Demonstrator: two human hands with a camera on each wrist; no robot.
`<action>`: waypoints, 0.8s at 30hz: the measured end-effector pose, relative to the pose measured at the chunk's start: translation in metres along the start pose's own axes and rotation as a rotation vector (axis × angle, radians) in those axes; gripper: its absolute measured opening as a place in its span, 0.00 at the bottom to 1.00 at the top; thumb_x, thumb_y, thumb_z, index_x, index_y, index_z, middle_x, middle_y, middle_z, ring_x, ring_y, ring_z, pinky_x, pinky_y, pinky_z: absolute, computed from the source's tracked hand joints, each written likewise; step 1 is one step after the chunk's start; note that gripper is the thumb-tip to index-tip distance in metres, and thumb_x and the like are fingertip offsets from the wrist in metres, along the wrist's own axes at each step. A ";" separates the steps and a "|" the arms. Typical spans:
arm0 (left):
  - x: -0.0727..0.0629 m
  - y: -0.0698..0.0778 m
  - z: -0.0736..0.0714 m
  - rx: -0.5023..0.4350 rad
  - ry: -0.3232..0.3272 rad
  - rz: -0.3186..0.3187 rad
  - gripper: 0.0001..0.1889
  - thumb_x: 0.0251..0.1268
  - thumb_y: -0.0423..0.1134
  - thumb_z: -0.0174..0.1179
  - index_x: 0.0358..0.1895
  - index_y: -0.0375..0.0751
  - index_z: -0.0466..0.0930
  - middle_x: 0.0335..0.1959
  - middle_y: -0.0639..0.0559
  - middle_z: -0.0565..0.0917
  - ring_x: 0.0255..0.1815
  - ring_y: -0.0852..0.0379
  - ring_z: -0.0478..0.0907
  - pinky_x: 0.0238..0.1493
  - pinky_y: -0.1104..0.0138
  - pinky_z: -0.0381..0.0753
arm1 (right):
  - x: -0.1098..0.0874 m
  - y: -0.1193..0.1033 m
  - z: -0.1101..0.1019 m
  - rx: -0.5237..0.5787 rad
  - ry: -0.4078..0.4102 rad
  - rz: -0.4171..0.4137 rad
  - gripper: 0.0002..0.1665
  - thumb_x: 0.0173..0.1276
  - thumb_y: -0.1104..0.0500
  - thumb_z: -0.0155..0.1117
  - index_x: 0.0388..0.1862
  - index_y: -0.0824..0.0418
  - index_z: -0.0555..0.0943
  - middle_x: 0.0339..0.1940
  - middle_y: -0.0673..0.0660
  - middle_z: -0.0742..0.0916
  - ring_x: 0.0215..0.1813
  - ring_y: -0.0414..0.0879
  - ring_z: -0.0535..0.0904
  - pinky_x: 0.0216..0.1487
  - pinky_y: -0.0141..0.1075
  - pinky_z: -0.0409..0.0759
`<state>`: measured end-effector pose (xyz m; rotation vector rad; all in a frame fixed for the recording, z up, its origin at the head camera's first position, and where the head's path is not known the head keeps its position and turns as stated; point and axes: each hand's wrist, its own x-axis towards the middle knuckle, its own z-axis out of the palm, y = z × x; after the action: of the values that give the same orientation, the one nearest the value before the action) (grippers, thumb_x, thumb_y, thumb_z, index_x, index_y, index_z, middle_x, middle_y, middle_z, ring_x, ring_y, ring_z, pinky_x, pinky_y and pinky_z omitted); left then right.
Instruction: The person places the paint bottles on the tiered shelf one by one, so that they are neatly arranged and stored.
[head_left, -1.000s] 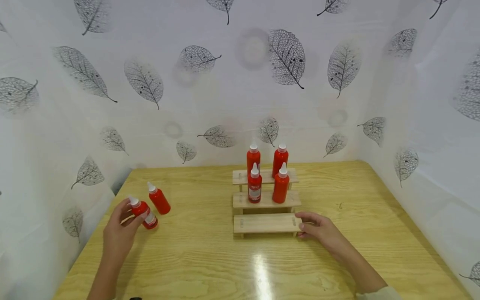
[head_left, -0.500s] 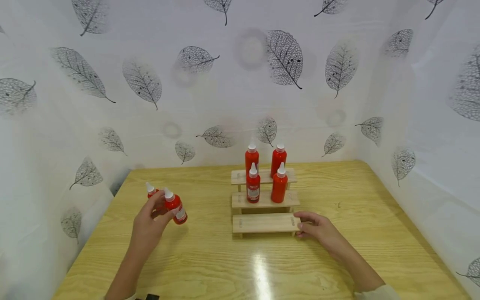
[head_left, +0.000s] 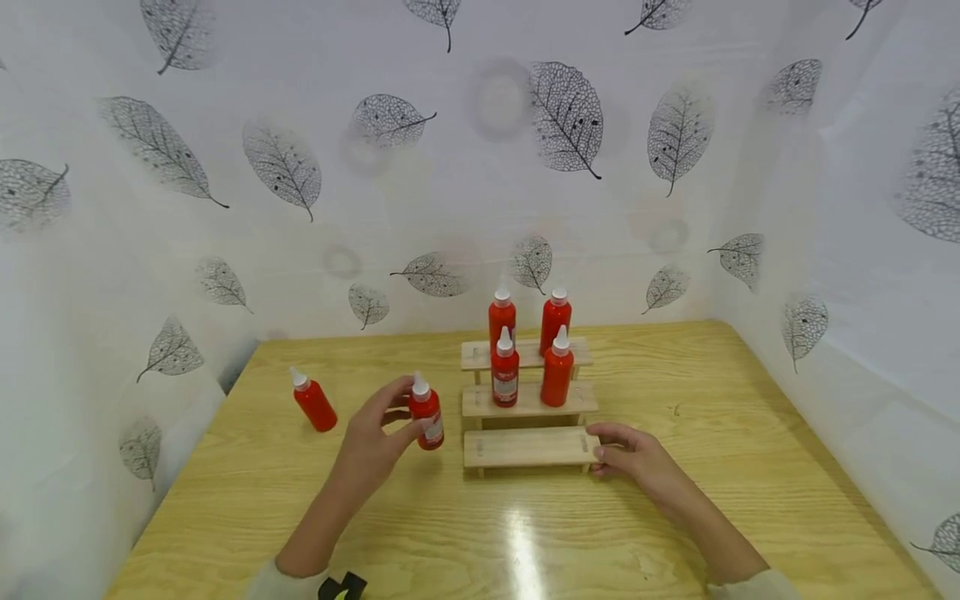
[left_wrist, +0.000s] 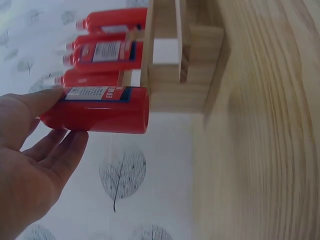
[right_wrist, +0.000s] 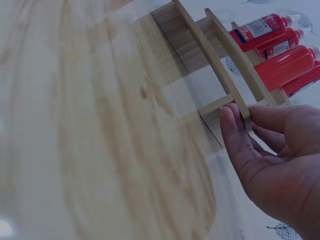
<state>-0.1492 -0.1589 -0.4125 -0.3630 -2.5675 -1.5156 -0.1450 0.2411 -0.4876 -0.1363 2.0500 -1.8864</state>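
My left hand (head_left: 381, 440) grips a red squeeze bottle (head_left: 426, 421) with a white nozzle cap between thumb and fingers. The bottle is held off the table, just left of a three-step wooden rack (head_left: 531, 447); its pale label shows in the left wrist view. At the rack's right end, my right hand (head_left: 637, 458) pinches the lowest step, thumb on one face and fingers on the other (right_wrist: 235, 125). Two similar bottles stand on the middle step, among them a labelled bottle (head_left: 506, 375) and a plain-sided bottle (head_left: 557, 373). Two more are on the top step, partly hidden behind these.
Another red bottle (head_left: 315, 404) stands alone on the left part of the wooden table (head_left: 420, 533). A white curtain (head_left: 450, 183) with a leaf print surrounds the table at the back and sides. A dark object (head_left: 342, 587) shows by the left sleeve.
My left hand has carried its bottle rightward from the table's left side to beside the rack. The lone bottle has come back into full view. My right hand keeps its hold on the step.
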 end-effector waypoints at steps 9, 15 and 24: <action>0.012 0.015 0.046 -0.056 -0.088 0.126 0.31 0.63 0.39 0.71 0.70 0.49 0.71 0.61 0.56 0.79 0.56 0.56 0.80 0.57 0.54 0.84 | 0.000 -0.001 0.001 -0.004 0.019 0.012 0.32 0.76 0.58 0.60 0.73 0.72 0.66 0.60 0.69 0.76 0.49 0.53 0.85 0.53 0.40 0.86; 0.019 0.023 0.073 -0.126 -0.161 0.173 0.30 0.64 0.37 0.70 0.70 0.49 0.71 0.61 0.56 0.78 0.56 0.55 0.79 0.57 0.52 0.84 | 0.000 0.000 0.001 -0.001 0.014 -0.004 0.32 0.76 0.60 0.60 0.73 0.73 0.66 0.59 0.71 0.76 0.49 0.53 0.85 0.53 0.40 0.86; 0.028 0.032 0.109 -0.117 -0.256 0.165 0.29 0.66 0.39 0.69 0.69 0.53 0.72 0.61 0.57 0.79 0.59 0.57 0.78 0.60 0.63 0.82 | 0.000 0.001 0.001 0.005 0.026 -0.004 0.32 0.75 0.61 0.60 0.72 0.73 0.66 0.60 0.71 0.76 0.48 0.53 0.86 0.53 0.41 0.87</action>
<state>-0.1665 -0.0449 -0.4318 -0.8114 -2.5586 -1.6566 -0.1444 0.2406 -0.4884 -0.1160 2.0630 -1.9053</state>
